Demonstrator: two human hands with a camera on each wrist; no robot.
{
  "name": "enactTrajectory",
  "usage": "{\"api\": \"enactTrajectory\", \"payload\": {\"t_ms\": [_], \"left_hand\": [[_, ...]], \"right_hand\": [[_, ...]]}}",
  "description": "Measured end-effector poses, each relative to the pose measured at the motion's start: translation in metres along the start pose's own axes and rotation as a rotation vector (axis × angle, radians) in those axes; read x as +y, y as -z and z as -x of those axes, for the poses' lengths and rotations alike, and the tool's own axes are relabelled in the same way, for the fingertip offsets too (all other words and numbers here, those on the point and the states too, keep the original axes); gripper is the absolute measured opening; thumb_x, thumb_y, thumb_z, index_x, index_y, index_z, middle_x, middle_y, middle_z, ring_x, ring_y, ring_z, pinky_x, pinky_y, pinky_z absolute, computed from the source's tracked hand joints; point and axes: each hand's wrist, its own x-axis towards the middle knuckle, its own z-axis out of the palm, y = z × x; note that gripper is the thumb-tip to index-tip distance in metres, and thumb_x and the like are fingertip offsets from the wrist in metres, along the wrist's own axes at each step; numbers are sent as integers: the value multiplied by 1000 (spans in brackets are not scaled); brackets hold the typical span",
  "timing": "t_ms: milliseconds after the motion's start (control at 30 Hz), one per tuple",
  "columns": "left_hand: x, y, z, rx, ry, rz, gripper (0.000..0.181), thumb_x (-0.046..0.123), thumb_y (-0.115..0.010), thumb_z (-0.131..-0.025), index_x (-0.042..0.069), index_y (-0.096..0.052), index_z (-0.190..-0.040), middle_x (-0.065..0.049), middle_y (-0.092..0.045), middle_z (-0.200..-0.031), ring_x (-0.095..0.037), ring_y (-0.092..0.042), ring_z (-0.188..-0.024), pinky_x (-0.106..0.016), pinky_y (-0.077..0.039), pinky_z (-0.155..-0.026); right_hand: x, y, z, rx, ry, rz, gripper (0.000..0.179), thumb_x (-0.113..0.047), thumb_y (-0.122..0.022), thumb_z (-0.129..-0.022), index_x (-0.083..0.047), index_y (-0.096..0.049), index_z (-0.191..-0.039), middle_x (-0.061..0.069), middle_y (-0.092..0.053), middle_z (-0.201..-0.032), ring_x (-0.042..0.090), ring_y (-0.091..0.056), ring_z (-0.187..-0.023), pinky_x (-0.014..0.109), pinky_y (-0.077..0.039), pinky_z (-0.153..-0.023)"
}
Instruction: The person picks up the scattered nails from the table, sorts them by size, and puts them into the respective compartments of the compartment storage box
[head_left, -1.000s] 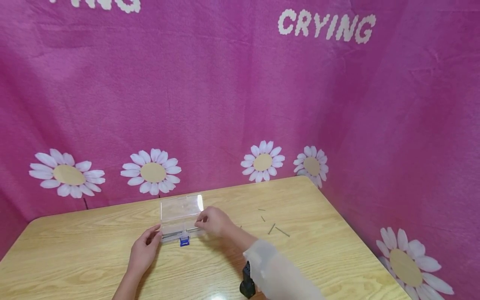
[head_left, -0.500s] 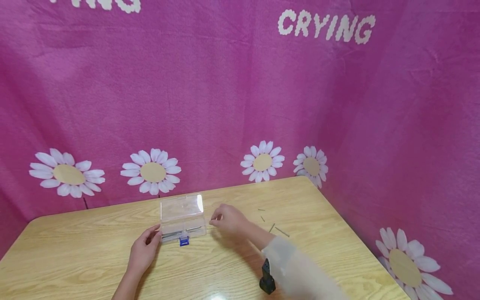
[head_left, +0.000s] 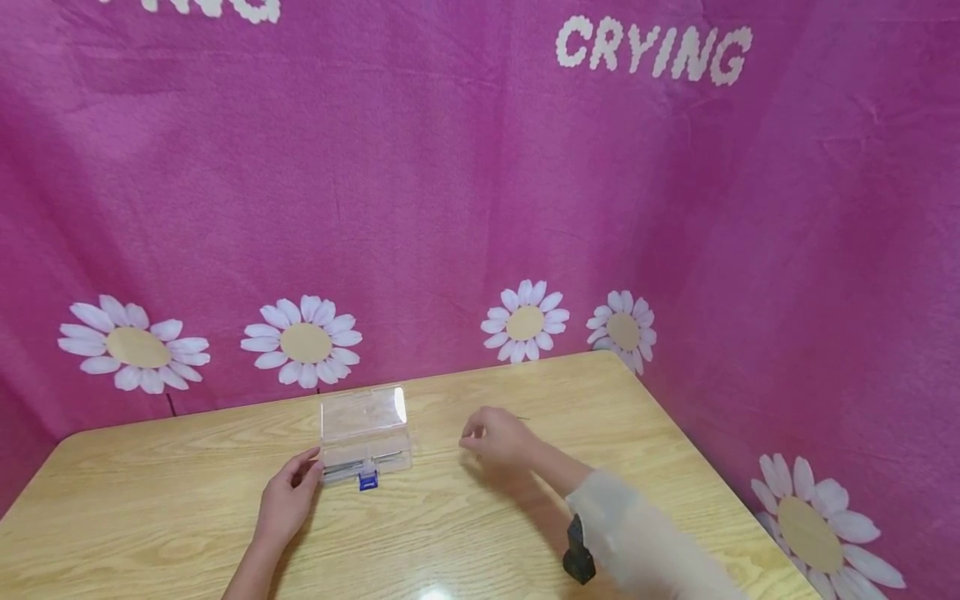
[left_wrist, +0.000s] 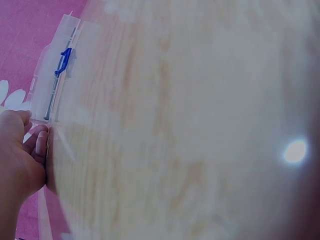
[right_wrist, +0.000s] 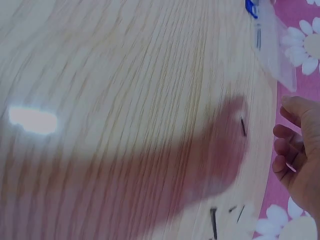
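A clear plastic box [head_left: 366, 442] lies with its lid up near the far edge of the table. It has a blue latch [head_left: 367, 481] at its front. Long thin metal nails [left_wrist: 48, 107] lie inside along the front. At the box's left end, my left hand [head_left: 288, 496] grips the corner between thumb and fingers. My right hand [head_left: 498, 437] hovers over the table to the right of the box, fingers loosely bent and nothing between them. Below it a small nail [right_wrist: 243, 126] lies on the wood, and a larger nail [right_wrist: 214, 222] lies farther off.
The wooden table [head_left: 420, 533] runs back to a pink curtain [head_left: 420, 208] with printed daisies, which also closes off the right side. One thin nail [head_left: 522, 417] shows past my right hand; that arm hides the other loose nails in the head view.
My right hand has drawn away from the box and moved right, over the loose nails. The left hand and the box have stayed in place.
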Motion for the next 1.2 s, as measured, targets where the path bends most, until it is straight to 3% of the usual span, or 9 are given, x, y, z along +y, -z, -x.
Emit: {"api": "enactTrajectory", "payload": {"t_ms": [300, 500, 867, 1200], "left_hand": [[0, 1, 0, 4, 2, 2, 40, 29, -49, -97, 8, -53, -131, -14, -62, -116, -10, -48, -89, -23, -38, -78], [-1, 1, -1, 8, 0, 11, 40, 28, -50, -97, 8, -53, -131, -14, -62, -115, -9, -48, -89, -22, -39, -78], [0, 0, 0, 13, 2, 19, 39, 28, -50, -97, 8, -54, -130, -13, -63, -114, -8, -49, -89, -22, -39, -79], [0, 0, -1, 9, -8, 12, 40, 27, -50, -97, 8, -54, -131, -14, -63, -115, -7, -49, -89, -23, -40, -80]], "right_hand": [[25, 14, 18, 21, 3, 44, 12, -20, -67, -84, -9, -72, -85, -1, -64, -79, 11, -53, -75, 29, -45, -68], [47, 19, 34, 7, 19, 67, 11, -19, -67, -83, -10, -72, -84, -4, -61, -75, 8, -51, -73, 32, -47, -75], [80, 39, 72, 0, -60, 92, 6, -21, -70, -80, -15, -71, -81, -7, -62, -77, 8, -53, -74, 28, -46, -71], [106, 48, 96, 34, -73, 133, 7, -18, -69, -79, -12, -69, -80, -5, -61, -76, 10, -57, -73, 29, -49, -71]]}}
